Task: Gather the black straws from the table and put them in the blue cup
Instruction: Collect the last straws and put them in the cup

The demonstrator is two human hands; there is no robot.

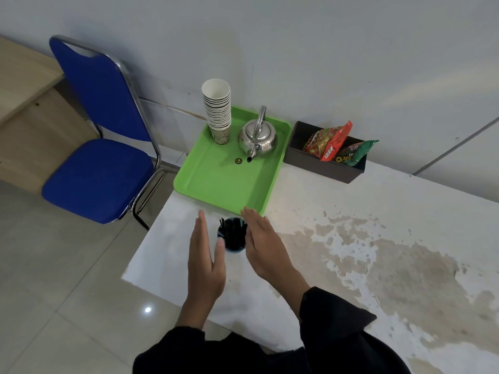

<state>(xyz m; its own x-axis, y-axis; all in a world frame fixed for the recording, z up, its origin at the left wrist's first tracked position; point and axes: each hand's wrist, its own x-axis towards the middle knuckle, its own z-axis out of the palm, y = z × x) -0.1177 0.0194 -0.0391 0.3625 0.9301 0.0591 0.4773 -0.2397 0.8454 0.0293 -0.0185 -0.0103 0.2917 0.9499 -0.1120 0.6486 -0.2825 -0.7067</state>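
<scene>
Apparently the task is at or near its end. The small blue cup [234, 248] stands on the white table top [337, 211], just in front of the near edge of the bright green plastic tray [216, 184], and a dense bundle of thin black straws [233, 232] stands upright in it, tips fanned slightly above the rim. No loose straw is visible anywhere on the table surface in view, so gathering looks complete; part of the table near the person's body is hidden by dark sleeves, so a stray there cannot be ruled out.

The left hand [206, 263] and the right hand [266, 248] flank the cup, palms facing each other. Fingers of both are straight and together, gripping nothing. Neither hand is clearly in contact with cup or straws; the left thumb lies close to the cup's rim, contact not resolvable.

What remains, by judgement: at most a tidying of the bundle.

Writing and labels:
- Red noodle packet [330, 139] in the dark rectangular box [324, 163]: barcode panel visible, brand text not legible.
- Green snack packet [356, 153] beside it: large yellow letters, partly hidden, not readable with confidence.
- Stack of white paper cups [218, 109] on the tray: printed wording on the lowest cup, too small to read.
- Small round yellow-and-black sticker [238, 160] on the tray floor near the spout of the polished steel kettle [258, 139]: design unclear.
</scene>
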